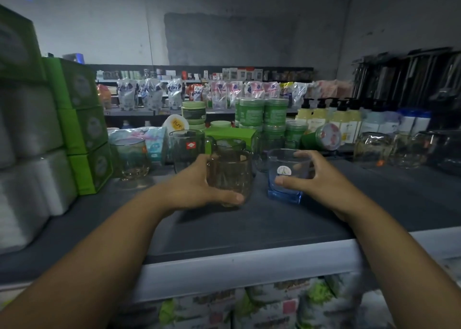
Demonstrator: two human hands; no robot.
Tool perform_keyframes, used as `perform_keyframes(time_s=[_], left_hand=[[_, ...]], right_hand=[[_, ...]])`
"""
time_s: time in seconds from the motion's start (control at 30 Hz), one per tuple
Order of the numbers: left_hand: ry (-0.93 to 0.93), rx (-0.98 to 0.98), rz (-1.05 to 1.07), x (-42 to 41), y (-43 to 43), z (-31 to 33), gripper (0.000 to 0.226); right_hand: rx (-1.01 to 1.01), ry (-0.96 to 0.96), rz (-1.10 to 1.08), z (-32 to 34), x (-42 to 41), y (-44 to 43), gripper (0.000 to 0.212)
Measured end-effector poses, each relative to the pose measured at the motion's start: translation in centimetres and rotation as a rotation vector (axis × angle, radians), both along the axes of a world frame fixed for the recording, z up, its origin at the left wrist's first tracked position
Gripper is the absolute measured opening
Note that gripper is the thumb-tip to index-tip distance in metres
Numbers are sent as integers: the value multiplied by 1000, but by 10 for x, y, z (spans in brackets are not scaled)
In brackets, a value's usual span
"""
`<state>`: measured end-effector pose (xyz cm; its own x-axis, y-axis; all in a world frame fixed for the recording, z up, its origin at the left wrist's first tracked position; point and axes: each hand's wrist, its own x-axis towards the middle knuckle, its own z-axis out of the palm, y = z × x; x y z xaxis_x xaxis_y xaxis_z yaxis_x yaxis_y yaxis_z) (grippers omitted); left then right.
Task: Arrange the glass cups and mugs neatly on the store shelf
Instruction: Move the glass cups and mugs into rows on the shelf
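Two cups are in hand at once. The shelf, a dark grey deck, runs under both forearms and on past the fingertips. Beyond the hands is a loose back row: a red-label mug past the left knuckles, a clear mug farther off between the hands, and a clear glass well out on the left hand's outer side. The left hand wraps the amber cup, thumb across its lower front. The right hand grasps the blue-based tumbler, thumb low, fingers at the rim. The cups sit just apart, between the hands. Cannot tell whether the amber cup's foot touches the deck. Judgement: slide rather than lift, hold a gap so glass does not knock glass, square both to the back row before letting go, and leave the tumbler's sticker facing out.
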<state>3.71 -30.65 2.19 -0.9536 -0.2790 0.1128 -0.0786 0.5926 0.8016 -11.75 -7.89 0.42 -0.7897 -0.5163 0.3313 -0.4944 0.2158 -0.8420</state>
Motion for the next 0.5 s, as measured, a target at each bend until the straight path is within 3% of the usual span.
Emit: perform_keyframes(time_s=[0.2, 0.33, 0.5], left_hand=[[34, 112, -22, -2, 0, 1, 96], [26, 49, -20, -3, 11, -1, 114], [97, -2, 77, -11, 12, -5, 84]], right_hand=[[-1, -35, 29, -1, 0, 0, 81], [-4, -40, 30, -3, -2, 1, 83], [-7, -42, 39, -3, -2, 1, 80]])
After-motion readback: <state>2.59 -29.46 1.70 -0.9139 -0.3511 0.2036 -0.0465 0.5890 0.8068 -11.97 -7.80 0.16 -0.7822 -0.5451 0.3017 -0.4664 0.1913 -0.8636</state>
